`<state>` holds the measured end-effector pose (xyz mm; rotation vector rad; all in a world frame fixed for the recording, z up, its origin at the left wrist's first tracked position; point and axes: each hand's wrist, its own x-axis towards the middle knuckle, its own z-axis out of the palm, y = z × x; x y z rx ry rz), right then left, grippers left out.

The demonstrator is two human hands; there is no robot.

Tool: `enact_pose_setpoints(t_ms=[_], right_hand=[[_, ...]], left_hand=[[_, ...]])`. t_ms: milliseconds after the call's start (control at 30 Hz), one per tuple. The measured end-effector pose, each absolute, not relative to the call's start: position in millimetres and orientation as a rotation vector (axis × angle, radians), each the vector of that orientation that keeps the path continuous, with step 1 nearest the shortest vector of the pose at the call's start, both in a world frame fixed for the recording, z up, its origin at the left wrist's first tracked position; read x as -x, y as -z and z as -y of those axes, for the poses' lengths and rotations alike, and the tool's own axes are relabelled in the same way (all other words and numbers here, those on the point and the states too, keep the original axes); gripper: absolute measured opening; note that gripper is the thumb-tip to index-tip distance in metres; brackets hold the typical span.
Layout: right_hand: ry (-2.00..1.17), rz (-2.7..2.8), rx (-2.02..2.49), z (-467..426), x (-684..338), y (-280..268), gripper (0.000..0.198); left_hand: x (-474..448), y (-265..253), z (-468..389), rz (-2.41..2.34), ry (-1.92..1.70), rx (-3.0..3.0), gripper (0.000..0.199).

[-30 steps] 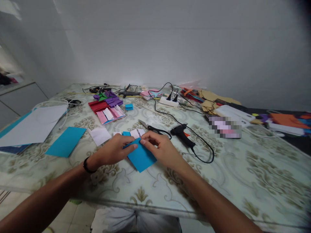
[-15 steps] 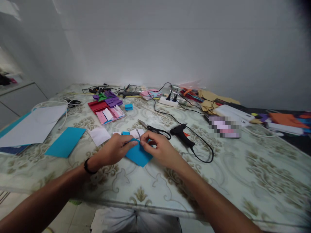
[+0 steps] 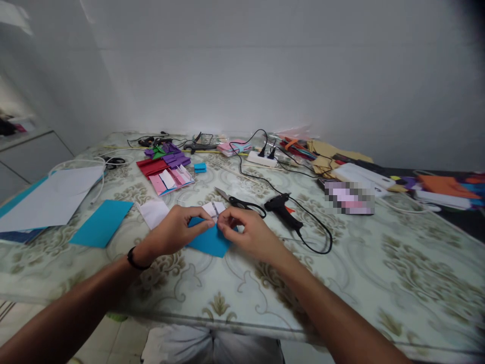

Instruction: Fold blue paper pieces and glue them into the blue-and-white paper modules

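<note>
A sheet of blue paper (image 3: 212,243) lies at a slant under my fingers near the front of the table. My left hand (image 3: 182,227) is closed, thumb and forefinger pinching at the paper's upper edge. Close beside it my right hand (image 3: 248,230) is closed too, its fingertips pinching the same edge. The fingers hide part of the sheet. Just beyond them sits a small white piece with a dark strip (image 3: 214,209). Black-handled scissors (image 3: 242,203) lie behind my right hand, and a black glue gun (image 3: 284,211) lies to its right.
Another blue sheet (image 3: 102,223) and a white paper square (image 3: 152,213) lie to the left. Folded colored papers (image 3: 171,179) sit farther back. A white power strip (image 3: 261,158) with black cords stands near the wall. A phone (image 3: 346,197) lies at right.
The blue paper has turned and shifted slightly left under my hands. My left hand has moved a little left, its fingers more arched. The fingertips stay close together at the paper's edge.
</note>
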<state>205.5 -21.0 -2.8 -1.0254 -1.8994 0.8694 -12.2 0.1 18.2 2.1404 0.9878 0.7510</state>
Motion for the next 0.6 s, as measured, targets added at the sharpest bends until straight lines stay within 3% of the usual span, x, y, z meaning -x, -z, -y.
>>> enact_pose_setpoints(t_ms=[600], right_hand=[[-0.860,1.731,1.071,12.6,-235.0,-12.3,0.013]], left_hand=[[29.3,-31.1,-11.8,-1.090,-1.101,-2.100,0.023]])
